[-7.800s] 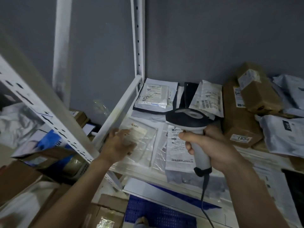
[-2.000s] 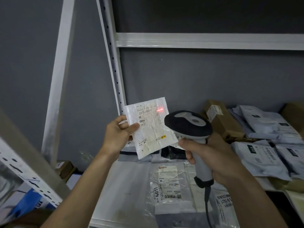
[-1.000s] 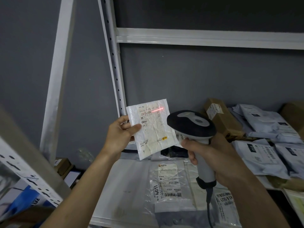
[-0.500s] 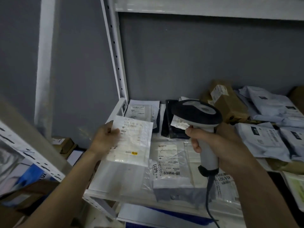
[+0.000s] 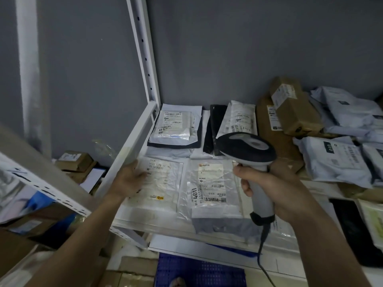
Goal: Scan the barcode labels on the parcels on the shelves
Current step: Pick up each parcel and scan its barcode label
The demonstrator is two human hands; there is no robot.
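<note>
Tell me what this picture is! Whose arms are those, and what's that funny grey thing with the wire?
The picture comes from a camera worn on a person's head, so you see their own two arms reaching forward. The right hand grips a barcode scanner, with its fingers curled round the handle. A cable hangs from the bottom of the handle. The scanner reads the striped labels on parcels. The left hand rests on a flat white parcel lying on a white metal shelf. Beside it lies a clear bag with a label marked 4011. Further back are more white bags, and on the right brown cardboard boxes and grey mail bags. More boxes sit on the floor below.
</note>
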